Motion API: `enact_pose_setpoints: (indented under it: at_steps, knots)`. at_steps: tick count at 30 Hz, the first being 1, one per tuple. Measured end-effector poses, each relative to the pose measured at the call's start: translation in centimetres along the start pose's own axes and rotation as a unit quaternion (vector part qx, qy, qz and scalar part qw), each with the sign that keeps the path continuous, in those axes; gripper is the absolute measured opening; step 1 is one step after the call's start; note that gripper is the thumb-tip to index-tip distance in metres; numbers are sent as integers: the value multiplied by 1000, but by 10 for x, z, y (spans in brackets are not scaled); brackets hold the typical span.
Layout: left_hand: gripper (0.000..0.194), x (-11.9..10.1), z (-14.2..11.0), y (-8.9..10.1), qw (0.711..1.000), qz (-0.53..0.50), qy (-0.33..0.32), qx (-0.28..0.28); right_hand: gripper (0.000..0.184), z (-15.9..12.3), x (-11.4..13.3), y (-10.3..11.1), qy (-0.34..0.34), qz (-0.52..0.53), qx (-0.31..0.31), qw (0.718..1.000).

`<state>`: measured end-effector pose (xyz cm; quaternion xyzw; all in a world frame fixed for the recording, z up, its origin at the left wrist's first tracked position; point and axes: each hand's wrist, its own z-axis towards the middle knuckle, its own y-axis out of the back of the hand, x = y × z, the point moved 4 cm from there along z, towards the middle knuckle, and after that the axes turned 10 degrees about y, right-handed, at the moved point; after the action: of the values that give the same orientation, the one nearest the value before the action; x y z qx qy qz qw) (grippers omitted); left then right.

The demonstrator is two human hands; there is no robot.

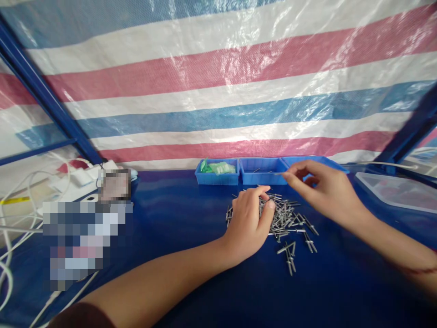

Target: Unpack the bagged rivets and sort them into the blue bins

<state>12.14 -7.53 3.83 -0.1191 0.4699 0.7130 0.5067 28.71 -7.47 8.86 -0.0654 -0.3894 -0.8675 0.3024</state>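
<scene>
A heap of silver pop rivets (pixel 285 218) lies on the blue tabletop. Over its left side rests my left hand (pixel 247 223), thumb and index finger apart, with the other fingertips hidden behind the hand. My right hand (pixel 319 189) is raised to the right of the heap, in front of the blue bins, thumb and index finger pinched. From that pinch a thin rivet (pixel 279 173) sticks out leftward, over the front edge of the middle blue bin (pixel 262 178). A few slim metal pieces lie inside that bin.
A left blue bin (pixel 217 179) holds a green and clear plastic bag (pixel 218 168). Another blue bin (pixel 312 160) is partly behind my right hand. A clear plastic lid (pixel 392 196) lies at right. White cables and a power strip (pixel 82 177) crowd the left, beside a blurred-out patch.
</scene>
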Motion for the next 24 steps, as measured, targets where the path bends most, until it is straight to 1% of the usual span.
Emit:
enact_pose_setpoints:
  at_steps: [2,5,7,9,11,13,17,21,24]
  knots:
    - [24,-1,-1,-2,1000,16,-6,18,23,20,-16,-6,3,-82,-10,997]
    - [21,-4,-3,-6,995,67,-31,63,23,41,-40,-25,24,-142,0,990]
    - [20,-5,-6,-10,989,97,-61,91,25,47,-50,-36,21,-167,5,986]
    - [22,-7,-9,-13,983,117,-94,109,30,46,-51,-42,14,-176,23,984]
    - [24,-7,-11,-15,978,134,-116,114,33,40,-44,-41,14,-166,46,985]
    - [23,-5,-12,-17,973,152,-125,116,31,30,-33,-34,20,-140,61,988]
    - [22,-4,-14,-18,967,185,-129,115,26,1,-14,-20,20,-72,85,994]
    - [22,-5,-15,-17,963,206,-129,113,32,-31,-10,-13,-11,-17,127,992]
    - [22,-6,-16,-16,962,214,-128,113,36,-44,-12,-12,-30,6,165,986]
